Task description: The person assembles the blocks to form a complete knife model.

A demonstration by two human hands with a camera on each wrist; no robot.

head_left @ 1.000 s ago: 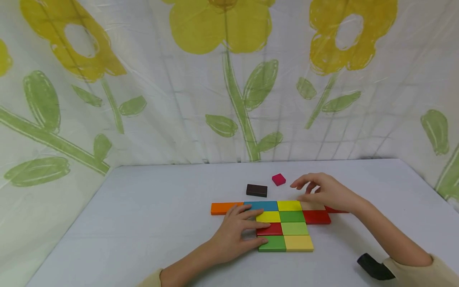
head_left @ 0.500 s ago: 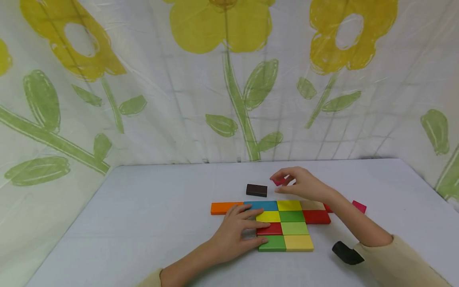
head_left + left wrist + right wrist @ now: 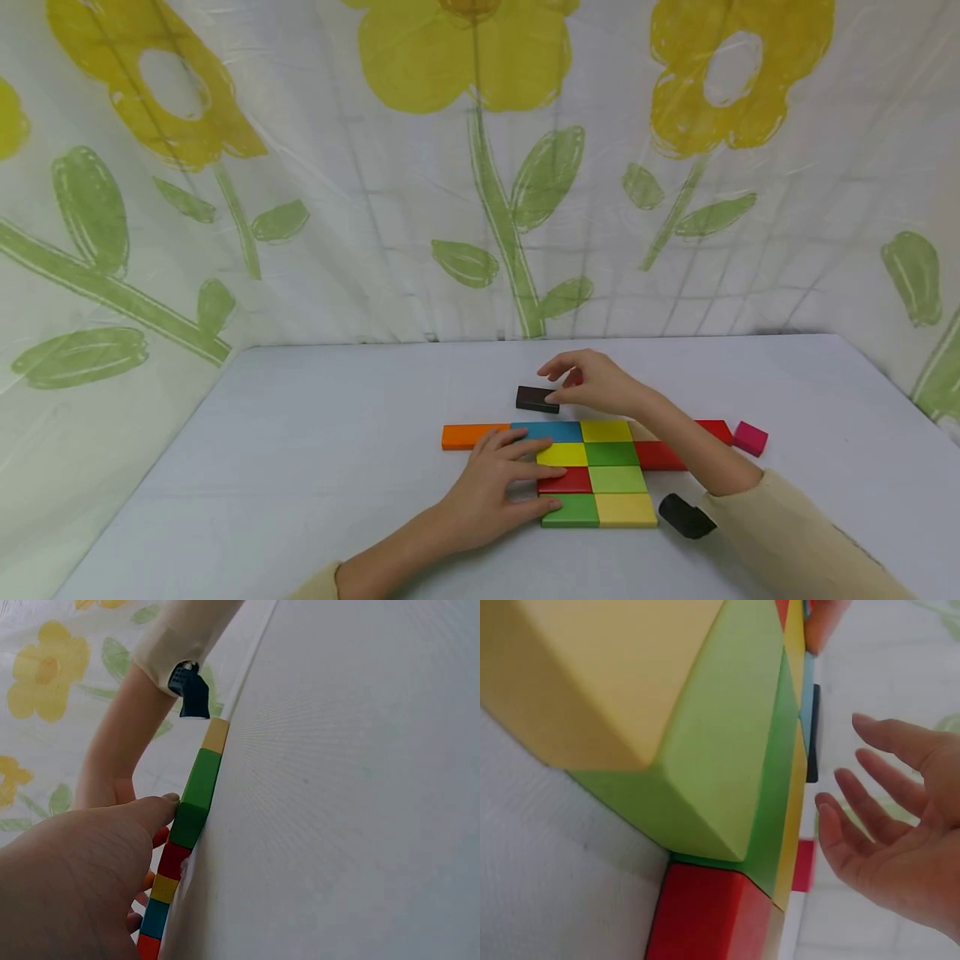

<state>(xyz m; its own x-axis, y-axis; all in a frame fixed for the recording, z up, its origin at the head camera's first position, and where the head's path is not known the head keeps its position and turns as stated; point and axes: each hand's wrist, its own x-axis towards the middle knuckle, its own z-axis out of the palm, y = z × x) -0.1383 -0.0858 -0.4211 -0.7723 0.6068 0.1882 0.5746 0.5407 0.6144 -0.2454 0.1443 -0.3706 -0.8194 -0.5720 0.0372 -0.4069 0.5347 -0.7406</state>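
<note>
**Right hand over the dark block, left hand bracing the tiles**

The dark brown rectangular wooden block lies flat just behind the flat patch of coloured wooden tiles. The right hand hovers at its right end, fingers loosely spread and holding nothing, thumb tip at the block's edge. The left hand lies flat, straight fingers pressing the patch's left edge. Bare white tabletop spreads leftward; a small magenta block sits at the right.
</note>
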